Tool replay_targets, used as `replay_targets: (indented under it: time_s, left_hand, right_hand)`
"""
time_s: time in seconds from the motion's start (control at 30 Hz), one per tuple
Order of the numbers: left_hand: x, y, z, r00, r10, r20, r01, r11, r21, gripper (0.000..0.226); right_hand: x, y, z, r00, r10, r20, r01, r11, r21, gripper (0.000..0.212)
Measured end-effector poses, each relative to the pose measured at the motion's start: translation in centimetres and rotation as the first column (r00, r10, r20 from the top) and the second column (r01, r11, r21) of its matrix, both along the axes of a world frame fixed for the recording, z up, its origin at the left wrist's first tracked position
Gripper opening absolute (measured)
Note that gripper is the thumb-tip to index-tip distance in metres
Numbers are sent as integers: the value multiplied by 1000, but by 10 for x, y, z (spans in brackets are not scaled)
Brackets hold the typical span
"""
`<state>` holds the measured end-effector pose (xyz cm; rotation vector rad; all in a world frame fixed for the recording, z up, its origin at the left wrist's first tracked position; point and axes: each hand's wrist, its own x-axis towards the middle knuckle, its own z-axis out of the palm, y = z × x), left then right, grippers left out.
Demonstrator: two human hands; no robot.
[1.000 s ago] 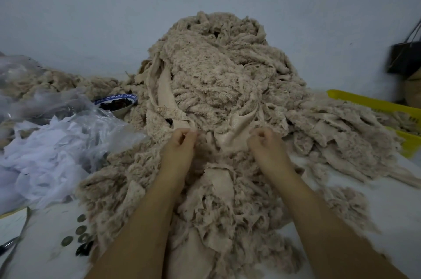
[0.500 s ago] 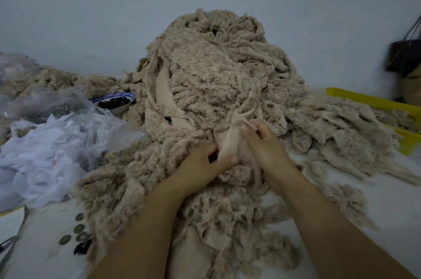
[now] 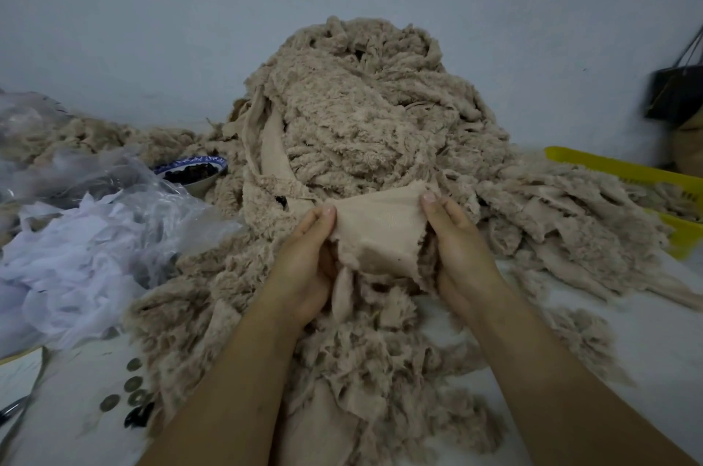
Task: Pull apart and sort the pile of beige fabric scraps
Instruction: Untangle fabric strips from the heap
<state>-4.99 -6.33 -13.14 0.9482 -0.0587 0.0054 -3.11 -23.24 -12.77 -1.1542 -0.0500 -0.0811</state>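
A tall pile of beige fleecy fabric scraps (image 3: 365, 112) rises against the wall and spills toward me over the white table (image 3: 646, 344). In front of it I hold one smooth beige scrap (image 3: 376, 233) stretched flat between both hands. My left hand (image 3: 304, 267) grips its left edge with the fingers curled behind the cloth. My right hand (image 3: 456, 248) grips its right edge, thumb on top. More scraps fan out flat to the right (image 3: 570, 214) and lie under my forearms.
A clear plastic bag with white fabric shreds (image 3: 76, 248) fills the left. A blue-rimmed bowl (image 3: 194, 169) sits behind it. A yellow basket (image 3: 639, 176) stands at right, a dark bag (image 3: 677, 92) hangs on the wall. Several coins (image 3: 125, 385) and scissors (image 3: 11, 412) lie at bottom left.
My hands drew one smooth scrap out of the pile's front, moved apart and spread it flat between them; earlier they were close together with the piece bunched.
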Motion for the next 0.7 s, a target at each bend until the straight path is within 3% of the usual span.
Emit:
replay_targets:
  time_s: [0.07,0.13,0.2,0.27,0.33,0.37,0.43,0.53,0.63,0.7]
  left_hand:
    - [0,2,2,999,14,-29,-15,999,-42,25]
    - [1,3,4,998,34,-51,-39,995,-93,28]
    - [1,6,7,997,56,-52,-65,979,-195,33]
    - [3,10,8,994,89,-69,-106,943,-315,39]
    - [6,16,8,985,143,-92,-169,897,-408,31]
    - [8,19,7,977,181,-114,-213,868,-449,26]
    - [10,24,7,956,242,-163,-292,798,-527,25]
    - [13,30,5,939,281,-199,-344,742,-576,25]
    - [12,29,6,962,200,-186,-266,840,-472,28]
    - [11,23,6,967,125,-222,-189,938,-292,30]
  right_hand:
    - [-1,1,2,999,37,19,-37,999,28,21]
    - [-3,-1,1,986,153,73,-152,988,-14,44]
    - [-8,1,-4,948,308,77,-275,917,-288,61]
    - [-15,7,-11,912,410,21,-309,719,-623,42]
    - [-14,11,-13,930,365,40,-217,634,-742,19]
    - [-12,10,-13,950,309,54,-175,665,-726,11]
    - [-8,3,-11,979,205,5,-165,805,-570,18]
    - [-7,-5,-4,959,276,-59,-281,922,-267,21]
    - [-6,-6,-1,948,308,-76,-313,948,-51,27]
    - [-4,-5,0,947,312,-71,-311,950,26,36]
